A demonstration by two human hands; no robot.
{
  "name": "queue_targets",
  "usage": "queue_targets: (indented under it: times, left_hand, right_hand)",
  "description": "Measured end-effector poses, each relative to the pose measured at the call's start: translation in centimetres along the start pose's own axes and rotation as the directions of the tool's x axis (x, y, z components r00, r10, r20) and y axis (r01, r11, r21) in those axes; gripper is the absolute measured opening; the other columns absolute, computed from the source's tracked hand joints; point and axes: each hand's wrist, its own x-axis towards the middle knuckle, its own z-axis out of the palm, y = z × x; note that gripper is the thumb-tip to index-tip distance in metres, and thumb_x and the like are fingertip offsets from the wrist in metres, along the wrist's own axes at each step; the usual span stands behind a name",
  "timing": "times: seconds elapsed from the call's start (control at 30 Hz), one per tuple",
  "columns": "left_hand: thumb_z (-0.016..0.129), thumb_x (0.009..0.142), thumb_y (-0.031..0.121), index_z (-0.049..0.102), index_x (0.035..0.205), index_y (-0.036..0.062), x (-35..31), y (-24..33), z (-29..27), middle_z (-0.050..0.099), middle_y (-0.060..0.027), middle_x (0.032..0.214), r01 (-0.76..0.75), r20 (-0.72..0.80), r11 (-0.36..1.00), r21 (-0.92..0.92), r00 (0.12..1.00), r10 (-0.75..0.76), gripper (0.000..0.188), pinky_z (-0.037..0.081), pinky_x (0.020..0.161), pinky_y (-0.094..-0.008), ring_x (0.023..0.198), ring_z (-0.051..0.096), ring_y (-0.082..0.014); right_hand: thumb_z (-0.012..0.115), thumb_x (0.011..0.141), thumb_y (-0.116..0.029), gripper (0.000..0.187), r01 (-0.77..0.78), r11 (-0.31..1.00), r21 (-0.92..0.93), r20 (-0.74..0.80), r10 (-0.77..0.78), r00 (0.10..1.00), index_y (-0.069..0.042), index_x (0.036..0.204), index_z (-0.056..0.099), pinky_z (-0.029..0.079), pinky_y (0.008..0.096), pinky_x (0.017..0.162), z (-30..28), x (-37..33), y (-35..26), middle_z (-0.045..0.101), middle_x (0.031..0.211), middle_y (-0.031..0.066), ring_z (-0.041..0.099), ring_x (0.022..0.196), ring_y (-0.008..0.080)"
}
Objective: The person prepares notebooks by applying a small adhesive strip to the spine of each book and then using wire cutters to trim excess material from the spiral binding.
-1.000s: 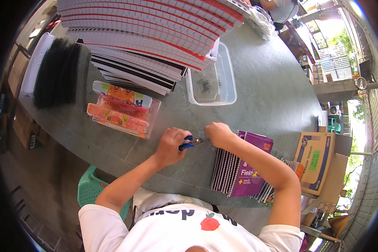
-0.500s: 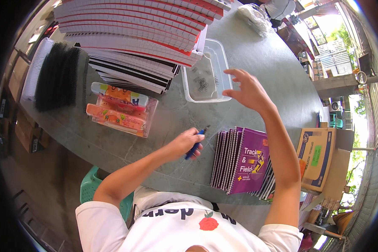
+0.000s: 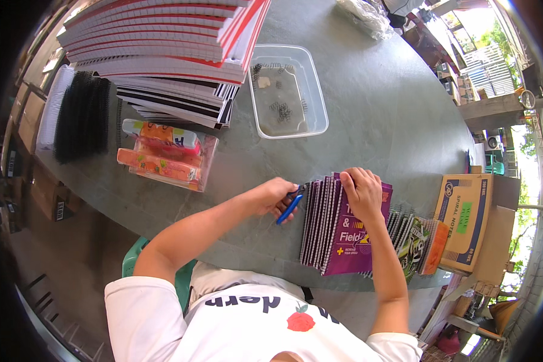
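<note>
My left hand (image 3: 276, 198) is closed around blue-handled pliers (image 3: 290, 209). Their dark jaws point toward the coil edges of a row of purple spiral notebooks (image 3: 348, 250), close to the upper left corner. My right hand (image 3: 364, 192) curls over the far edge of the front notebooks, thumb on the cover and fingers over the edge. Beyond both hands stands a clear plastic tub (image 3: 292, 130) with small dark pieces of coil in it.
Tall piles of red-edged notebooks (image 3: 157, 36) and black-edged ones (image 3: 175, 99) stand far left. Nearby are a clear pack with orange items (image 3: 166, 158) and a bundle of black coils (image 3: 83, 117). More notebooks (image 3: 411, 241) and a cardboard box (image 3: 464, 220) lie right.
My right hand has come down from beside the tub onto the purple notebooks. The left hand has brought the pliers rightward to the notebooks' coil edges. The view has shifted slightly.
</note>
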Motion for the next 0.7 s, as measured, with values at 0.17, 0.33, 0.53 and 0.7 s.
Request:
queue_targets:
  times: [0.17,0.33,0.53,0.7]
  left_hand:
    - [0.051,0.083,0.017,0.055,0.098,-0.0076,0.4,-2.9,5.1,0.063,-0.0224,0.083,0.202,-0.038,-0.163,0.966,0.730,0.683,0.029,0.052,0.063,-0.0434,0.080,0.064,-0.0358]
    - [0.043,0.093,0.030,0.054,0.094,-0.0043,-2.0,1.8,1.1,0.062,-0.0152,0.078,-0.049,-0.089,0.686,0.726,0.982,0.164,0.036,0.053,0.056,-0.0409,0.067,0.065,-0.0270]
    - [0.042,0.094,0.032,0.053,0.097,-0.0006,-1.3,-0.4,-0.8,0.058,-0.0175,0.088,-0.125,0.058,0.981,0.148,0.991,0.117,0.035,0.053,0.059,-0.0442,0.076,0.064,-0.0328]
    - [0.040,0.094,0.031,0.050,0.099,0.0004,-0.4,-0.7,-0.8,0.059,-0.0180,0.091,-0.068,0.122,0.998,0.014,0.990,0.065,0.033,0.053,0.062,-0.0450,0.079,0.063,-0.0328]
  right_hand:
    - [0.044,0.091,-0.045,0.043,0.035,0.999,0.001,-0.113,-0.035,0.993,-0.007,0.084,0.063,0.039,0.0376,0.078,0.8,0.0,0.1,0.062,0.080,0.0075,0.056,0.080,0.0263]
    - [0.044,0.090,-0.046,0.043,0.016,1.000,0.005,-0.118,-0.015,0.993,-0.007,0.084,0.064,0.038,0.0376,0.080,0.7,-0.1,0.4,0.062,0.082,0.0074,0.056,0.082,0.0264]
    - [0.045,0.090,-0.045,0.042,0.010,1.000,0.005,-0.103,-0.009,0.995,-0.008,0.086,0.064,0.038,0.0374,0.082,0.6,-0.2,0.4,0.063,0.084,0.0071,0.056,0.085,0.0264]
    - [0.045,0.090,-0.044,0.041,-0.003,1.000,0.012,-0.089,0.004,0.996,-0.008,0.086,0.064,0.037,0.0373,0.083,0.6,-0.2,0.1,0.063,0.084,0.0072,0.055,0.085,0.0262]
